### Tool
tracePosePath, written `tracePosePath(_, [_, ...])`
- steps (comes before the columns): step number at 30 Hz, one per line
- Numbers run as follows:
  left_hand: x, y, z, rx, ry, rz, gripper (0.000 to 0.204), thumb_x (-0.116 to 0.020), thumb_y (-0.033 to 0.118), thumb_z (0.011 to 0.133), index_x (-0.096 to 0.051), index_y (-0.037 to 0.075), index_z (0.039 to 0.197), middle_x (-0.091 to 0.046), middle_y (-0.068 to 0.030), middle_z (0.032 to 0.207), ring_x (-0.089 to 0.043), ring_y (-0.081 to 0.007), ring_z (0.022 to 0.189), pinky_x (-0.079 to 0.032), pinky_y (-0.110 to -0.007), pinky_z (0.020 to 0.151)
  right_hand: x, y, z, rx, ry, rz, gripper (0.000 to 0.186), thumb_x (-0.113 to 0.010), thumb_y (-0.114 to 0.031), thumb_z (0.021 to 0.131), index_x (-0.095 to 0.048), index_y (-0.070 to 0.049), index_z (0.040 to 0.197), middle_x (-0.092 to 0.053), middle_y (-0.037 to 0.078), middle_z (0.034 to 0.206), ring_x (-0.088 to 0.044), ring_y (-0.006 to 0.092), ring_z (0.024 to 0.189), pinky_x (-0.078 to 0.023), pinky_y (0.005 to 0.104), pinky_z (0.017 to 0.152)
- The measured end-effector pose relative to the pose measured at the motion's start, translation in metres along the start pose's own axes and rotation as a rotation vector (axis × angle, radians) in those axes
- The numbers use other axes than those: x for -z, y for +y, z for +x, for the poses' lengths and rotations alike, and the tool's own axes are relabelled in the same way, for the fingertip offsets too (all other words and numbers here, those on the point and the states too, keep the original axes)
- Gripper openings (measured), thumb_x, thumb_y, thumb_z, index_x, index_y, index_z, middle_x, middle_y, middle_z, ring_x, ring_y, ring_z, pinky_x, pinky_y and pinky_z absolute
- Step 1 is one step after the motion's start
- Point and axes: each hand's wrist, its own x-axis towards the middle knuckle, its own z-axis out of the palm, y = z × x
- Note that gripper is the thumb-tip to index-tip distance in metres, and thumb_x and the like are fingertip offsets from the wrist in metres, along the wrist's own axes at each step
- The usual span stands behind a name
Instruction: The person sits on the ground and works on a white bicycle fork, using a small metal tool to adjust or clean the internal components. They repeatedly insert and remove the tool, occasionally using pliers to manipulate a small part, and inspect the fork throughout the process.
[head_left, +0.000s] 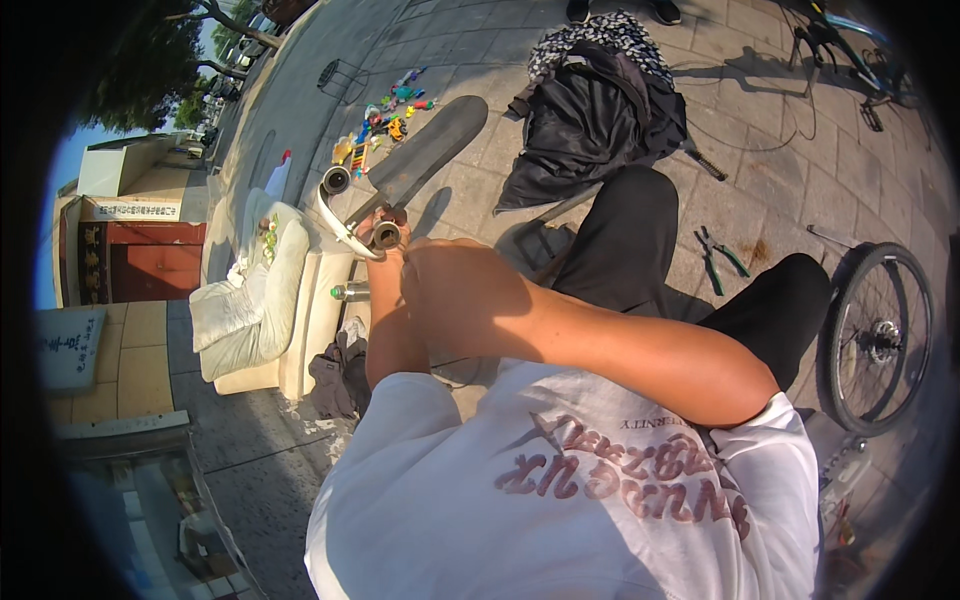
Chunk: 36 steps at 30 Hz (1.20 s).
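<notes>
Out in front of me, my left hand (pixel 388 222) is wrapped round a bicycle frame part with a light curved arm (pixel 342 228) and two round open tube ends. One tube end (pixel 385 235) sits right at my fingers; the other tube end (pixel 337 180) is beyond, to the left. Past the hand lies a long dark flat piece with a rounded end (pixel 435 148); whether it joins the part is unclear. My right hand (pixel 440 268) crosses close against the left forearm, closed, its fingers turned away and what it grips hidden. Below them is a green-capped bottle (pixel 350 292).
Pliers (pixel 718 260) lie on the paving beside my knees. A bicycle wheel (pixel 878 340) stands at the right, part of a bicycle (pixel 865 60) at the far right. Ahead lies a black bag (pixel 590 125). Colourful toys (pixel 375 125) and a cushioned sofa (pixel 265 310) are at the left.
</notes>
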Motion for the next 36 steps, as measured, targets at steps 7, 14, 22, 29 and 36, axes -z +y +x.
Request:
tracePosePath(7, [0.012,0.014,0.02,-0.028,0.086,-0.08,0.016,-0.054,0.014,0.098,-0.047,0.005,0.088,-0.05,-0.0072,0.068,-0.052,-0.0207,0.056,-0.051,-0.035,0.058,0.007,0.011,-0.006,0.012,0.093,-0.147,0.021,-0.063,-0.014,0.087,-0.061,0.005,0.096,-0.07,0.023,0.076,-0.071,0.0413,0.073,-0.055,0.0495,0.064])
tracePosePath(14, [0.038,0.03,0.047,0.005,-0.149,-0.08,0.02,-0.063,0.015,0.093,-0.048,0.006,0.082,-0.05,-0.0107,0.071,-0.054,-0.0219,0.061,-0.052,-0.036,0.064,0.027,0.006,0.0,0.21,-0.033,-0.342,0.033,-0.067,-0.009,0.077,-0.062,0.009,0.105,-0.069,0.022,0.071,-0.072,0.0394,0.067,-0.054,0.0465,0.057])
tracePosePath(22, [0.005,0.007,0.014,-0.001,0.027,0.02,0.019,-0.063,0.015,0.093,-0.05,0.005,0.084,-0.051,-0.0107,0.072,-0.054,-0.022,0.061,-0.052,-0.036,0.063,0.033,0.0,0.009,0.29,-0.063,-0.342,0.037,-0.069,-0.006,0.072,-0.065,0.011,0.105,-0.07,0.025,0.074,-0.072,0.0406,0.071,-0.056,0.0469,0.06])
tracePosePath(29, [-0.001,-0.003,0.0,0.024,0.032,0.035,0.017,-0.062,0.015,0.094,-0.051,0.005,0.086,-0.051,-0.0107,0.073,-0.054,-0.0221,0.062,-0.053,-0.036,0.063,0.041,-0.001,0.012,0.286,-0.099,-0.338,0.028,-0.069,-0.005,0.071,-0.069,0.007,0.096,-0.07,0.026,0.076,-0.073,0.0405,0.073,-0.057,0.0466,0.063])
tracePosePath(36, [-0.001,-0.01,-0.01,0.034,0.014,0.023,0.016,-0.062,0.015,0.094,-0.052,0.004,0.088,-0.052,-0.0107,0.074,-0.055,-0.0222,0.062,-0.053,-0.035,0.063,0.047,-0.012,0.012,0.306,-0.164,-0.414,0.022,-0.07,-0.005,0.071,-0.071,0.006,0.09,-0.071,0.025,0.076,-0.073,0.0406,0.073,-0.058,0.0457,0.064])
